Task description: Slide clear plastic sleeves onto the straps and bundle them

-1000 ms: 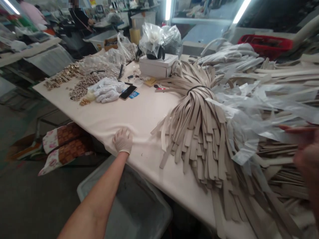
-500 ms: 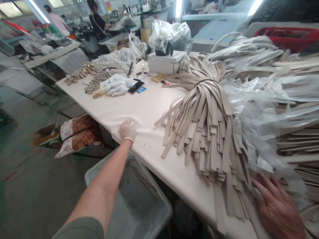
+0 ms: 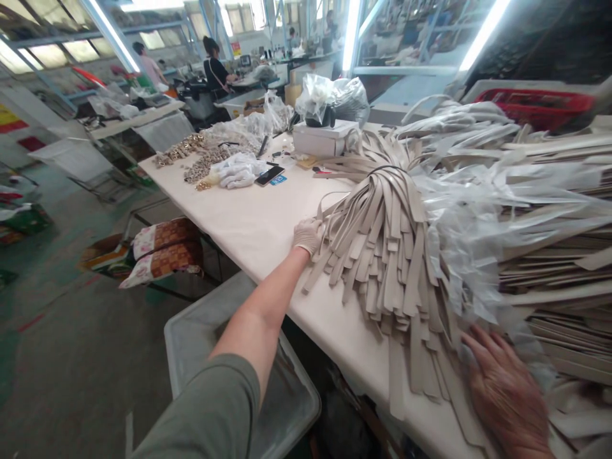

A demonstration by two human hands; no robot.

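A large bundle of beige strips (image 3: 382,255), tied with a dark band (image 3: 387,169), lies fanned out on the table. My left hand (image 3: 307,236), in a pale glove, rests at the bundle's left edge and touches the outer strips. Its fingers look outstretched, though their tips are partly hidden among the strips. On the bundle's right side, my right hand (image 3: 507,389) lies with fingers stretched out, next to the strip ends and against the clear plastic sheet (image 3: 471,261). That hand's thumb side faces the strips.
A white box (image 3: 318,139) with bagged items stands behind the bundle. Farther left are a phone (image 3: 270,176), white gloves (image 3: 238,171) and heaps of small metal parts (image 3: 184,148). More stacked strips (image 3: 559,274) lie to the right. Below the table edge is a plastic bin (image 3: 205,325).
My left hand has moved right from the table covering to the bundle's left edge; the bunched covering has smoothed out. My right hand stays beside the bundle. The view has tilted up.
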